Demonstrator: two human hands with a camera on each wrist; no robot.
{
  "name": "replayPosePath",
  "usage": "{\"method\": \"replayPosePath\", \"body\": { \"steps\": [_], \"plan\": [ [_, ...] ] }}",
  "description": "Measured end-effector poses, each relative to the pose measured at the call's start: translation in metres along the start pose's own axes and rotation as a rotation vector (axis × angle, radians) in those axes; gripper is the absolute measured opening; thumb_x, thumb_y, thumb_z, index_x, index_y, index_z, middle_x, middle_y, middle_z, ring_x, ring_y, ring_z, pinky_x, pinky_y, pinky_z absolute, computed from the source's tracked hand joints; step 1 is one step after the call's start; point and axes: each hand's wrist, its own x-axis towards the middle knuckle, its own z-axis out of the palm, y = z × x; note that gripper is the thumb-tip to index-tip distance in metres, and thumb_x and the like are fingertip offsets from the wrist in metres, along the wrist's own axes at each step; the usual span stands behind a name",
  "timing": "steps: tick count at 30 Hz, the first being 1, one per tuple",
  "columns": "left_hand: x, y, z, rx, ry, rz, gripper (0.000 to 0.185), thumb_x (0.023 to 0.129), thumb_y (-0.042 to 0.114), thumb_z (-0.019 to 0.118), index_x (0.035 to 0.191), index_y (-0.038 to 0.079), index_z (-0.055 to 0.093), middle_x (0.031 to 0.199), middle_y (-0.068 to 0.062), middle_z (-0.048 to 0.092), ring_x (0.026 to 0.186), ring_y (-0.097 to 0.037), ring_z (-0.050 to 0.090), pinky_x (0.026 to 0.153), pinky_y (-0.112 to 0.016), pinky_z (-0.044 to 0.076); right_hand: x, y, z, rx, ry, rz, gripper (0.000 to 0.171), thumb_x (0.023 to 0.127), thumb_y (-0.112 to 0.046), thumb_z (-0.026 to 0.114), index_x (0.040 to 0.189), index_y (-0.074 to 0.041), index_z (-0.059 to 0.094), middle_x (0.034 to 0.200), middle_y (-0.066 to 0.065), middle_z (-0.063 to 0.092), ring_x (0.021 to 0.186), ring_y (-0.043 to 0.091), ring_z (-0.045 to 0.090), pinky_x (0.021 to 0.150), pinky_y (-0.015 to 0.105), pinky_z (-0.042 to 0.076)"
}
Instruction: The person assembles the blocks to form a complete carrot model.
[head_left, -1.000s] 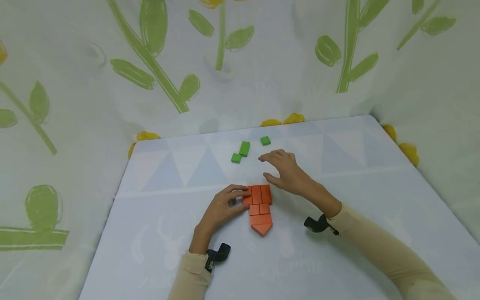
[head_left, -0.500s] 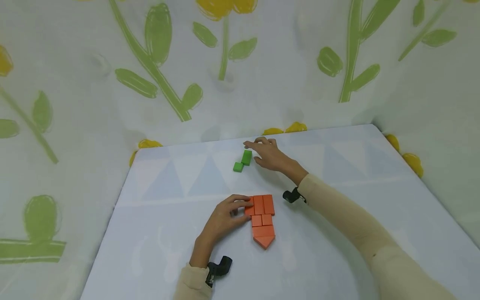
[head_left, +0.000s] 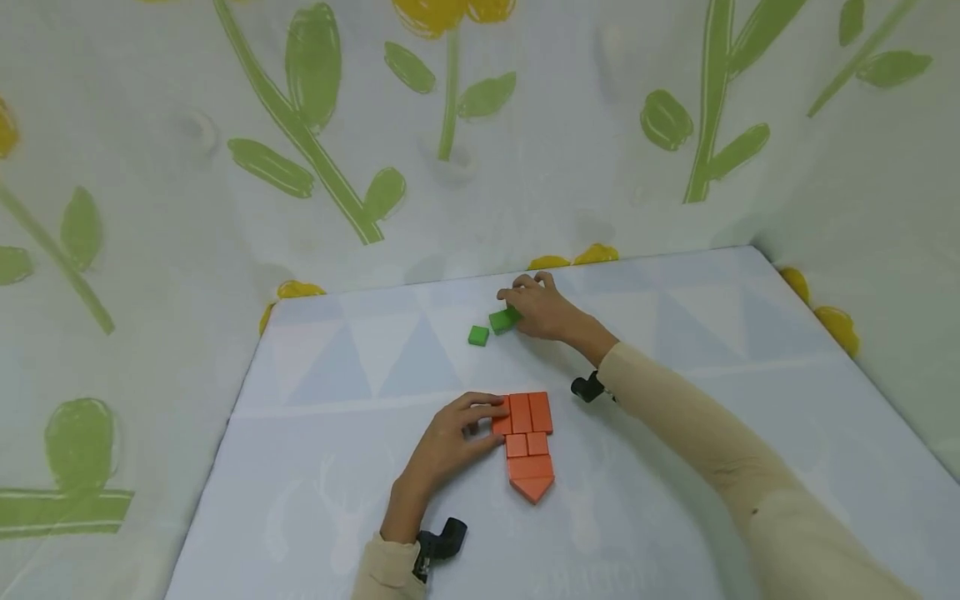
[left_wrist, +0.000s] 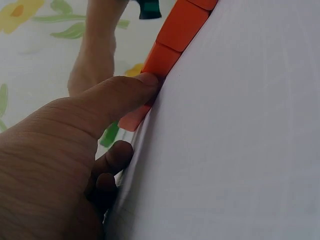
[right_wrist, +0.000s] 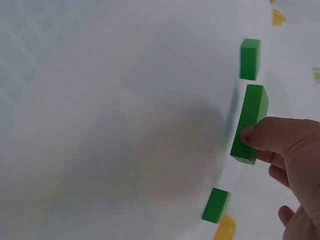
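Note:
In the head view, several red blocks [head_left: 520,414] lie flat as one arrow-like shape, with a pointed red block [head_left: 532,489] at the near end. My left hand [head_left: 448,437] holds the leftmost red block [head_left: 498,426], its thumb [left_wrist: 127,95] against the block's side in the left wrist view. Farther off, my right hand [head_left: 546,310] pinches a long green block [right_wrist: 249,122] between thumb and fingers, the block turned slightly. A small green block [head_left: 478,336] lies to its left. Another small green block [right_wrist: 216,205], hidden behind the hand in the head view, shows in the right wrist view.
A pale table [head_left: 360,467] with faint triangle prints bears the blocks. A white curtain [head_left: 525,200] with green stems and yellow flowers hangs past its far edge and sides. Each wrist wears a small black camera [head_left: 441,540].
My right hand has reached away from me to the green blocks and taken hold of the long one, turning it and parting it from the small one. My left hand stays at the red blocks.

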Motion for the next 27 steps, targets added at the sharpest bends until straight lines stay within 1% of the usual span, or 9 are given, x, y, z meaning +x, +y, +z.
{"method": "replayPosePath", "body": {
  "steps": [2, 4, 6, 9, 16, 19, 21, 23, 27],
  "plan": [
    [0.001, 0.000, -0.002, 0.007, 0.010, 0.002, 0.036, 0.083, 0.034, 0.067, 0.118, 0.030, 0.062, 0.127, 0.016, 0.049, 0.093, -0.004, 0.052, 0.076, -0.024, 0.046, -0.007, -0.001, -0.007, 0.045, 0.031, 0.012, 0.048, 0.080, -0.019, 0.067, 0.125, -0.013, 0.053, 0.095, -0.005, 0.063, 0.115, 0.020, 0.040, 0.099, 0.050, 0.016],
    [0.003, 0.000, -0.004, 0.011, 0.017, 0.011, 0.036, 0.083, 0.034, 0.068, 0.118, 0.029, 0.062, 0.127, 0.016, 0.049, 0.096, -0.004, 0.052, 0.078, -0.025, 0.046, -0.015, -0.003, -0.013, 0.087, 0.052, 0.028, 0.049, 0.078, -0.024, 0.068, 0.124, -0.014, 0.054, 0.091, -0.009, 0.061, 0.113, 0.018, 0.041, 0.098, 0.049, 0.017],
    [0.004, 0.000, -0.006, 0.009, 0.016, 0.015, 0.036, 0.083, 0.034, 0.068, 0.118, 0.028, 0.063, 0.127, 0.015, 0.049, 0.098, -0.005, 0.052, 0.079, -0.026, 0.047, -0.023, -0.006, -0.017, 0.131, 0.062, 0.040, 0.049, 0.077, -0.027, 0.069, 0.123, -0.015, 0.055, 0.090, -0.011, 0.060, 0.112, 0.017, 0.042, 0.097, 0.048, 0.017],
    [0.003, 0.000, -0.007, 0.005, 0.006, 0.010, 0.036, 0.083, 0.034, 0.067, 0.118, 0.027, 0.063, 0.127, 0.015, 0.049, 0.099, -0.005, 0.052, 0.080, -0.027, 0.047, -0.035, -0.014, -0.020, 0.164, 0.052, 0.042, 0.050, 0.077, -0.030, 0.069, 0.123, -0.016, 0.055, 0.092, -0.014, 0.059, 0.113, 0.016, 0.041, 0.096, 0.047, 0.018],
    [0.002, 0.000, -0.007, -0.002, 0.001, -0.010, 0.036, 0.083, 0.034, 0.067, 0.118, 0.026, 0.063, 0.127, 0.016, 0.049, 0.093, -0.006, 0.052, 0.078, -0.028, 0.047, -0.060, -0.033, -0.017, 0.172, 0.027, 0.004, 0.049, 0.077, -0.030, 0.071, 0.122, -0.016, 0.056, 0.091, -0.014, 0.059, 0.111, 0.018, 0.042, 0.097, 0.049, 0.019],
    [0.002, 0.000, -0.005, -0.005, 0.002, -0.007, 0.035, 0.083, 0.033, 0.067, 0.118, 0.027, 0.063, 0.127, 0.016, 0.049, 0.097, -0.005, 0.052, 0.079, -0.028, 0.046, -0.068, -0.038, -0.014, 0.176, 0.021, -0.004, 0.049, 0.076, -0.029, 0.072, 0.121, -0.016, 0.057, 0.090, -0.014, 0.059, 0.109, 0.017, 0.042, 0.097, 0.049, 0.018],
    [0.002, 0.000, -0.005, -0.007, 0.001, -0.007, 0.034, 0.084, 0.033, 0.067, 0.117, 0.027, 0.063, 0.127, 0.016, 0.049, 0.102, -0.005, 0.051, 0.081, -0.029, 0.046, -0.072, -0.041, -0.012, 0.176, 0.014, -0.014, 0.049, 0.076, -0.029, 0.072, 0.121, -0.016, 0.057, 0.090, -0.013, 0.059, 0.108, 0.017, 0.042, 0.097, 0.048, 0.018],
    [0.001, 0.000, -0.003, -0.006, 0.001, 0.004, 0.034, 0.084, 0.033, 0.067, 0.117, 0.026, 0.063, 0.127, 0.014, 0.049, 0.100, -0.005, 0.052, 0.080, -0.028, 0.046, -0.076, -0.043, -0.010, 0.175, 0.009, -0.019, 0.050, 0.076, -0.029, 0.073, 0.121, -0.016, 0.057, 0.090, -0.013, 0.059, 0.107, 0.016, 0.043, 0.097, 0.048, 0.018],
    [0.001, 0.000, -0.001, -0.001, 0.002, 0.023, 0.035, 0.084, 0.032, 0.067, 0.118, 0.025, 0.063, 0.127, 0.013, 0.049, 0.091, -0.006, 0.052, 0.075, -0.025, 0.046, -0.081, -0.046, -0.009, 0.166, 0.006, -0.025, 0.050, 0.076, -0.029, 0.073, 0.121, -0.016, 0.057, 0.089, -0.013, 0.059, 0.106, 0.016, 0.044, 0.097, 0.047, 0.018]
  ]
}}
